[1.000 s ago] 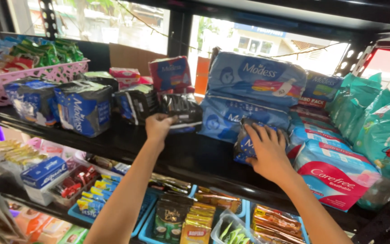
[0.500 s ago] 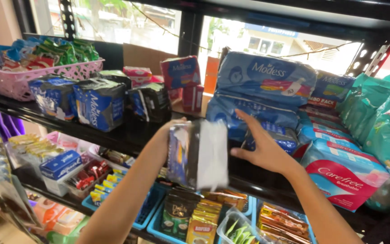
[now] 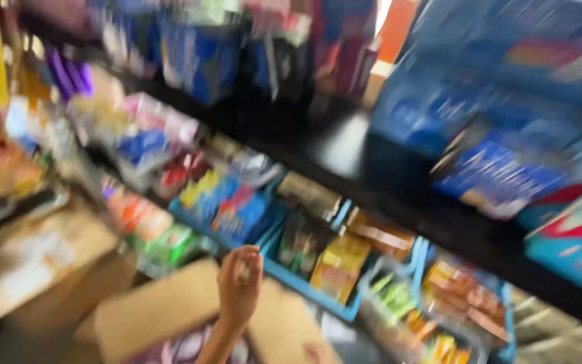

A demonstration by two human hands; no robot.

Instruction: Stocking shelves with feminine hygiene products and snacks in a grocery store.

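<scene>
Below the dark shelf (image 3: 372, 168), one hand (image 3: 239, 291) rises from the bottom edge of the view over an open cardboard box (image 3: 163, 307) — the whole scene is smeared by motion. Which of the person's hands it is cannot be told; no second hand shows. Its fingers (image 3: 245, 259) are curled loosely inward at the top, and something small and pale may sit between the fingertips, but the blur does not let one say whether they grasp anything or are merely bent. The box lies directly under and behind the hand, its two brown flaps spread to either side of the wrist, with a glimpse of pale and purple wrapping in the opening. A second, larger carton (image 3: 28, 259) stands at the left edge. Just beyond the fingers runs a lower shelf with a row of blue trays (image 3: 284, 273) — at least three can be made out — holding small green, yellow and orange packets. On the dark shelf above, blue soft packs (image 3: 500, 175) crowd the right end, and one teal-and-red pack (image 3: 577, 236) sits at the far right.
</scene>
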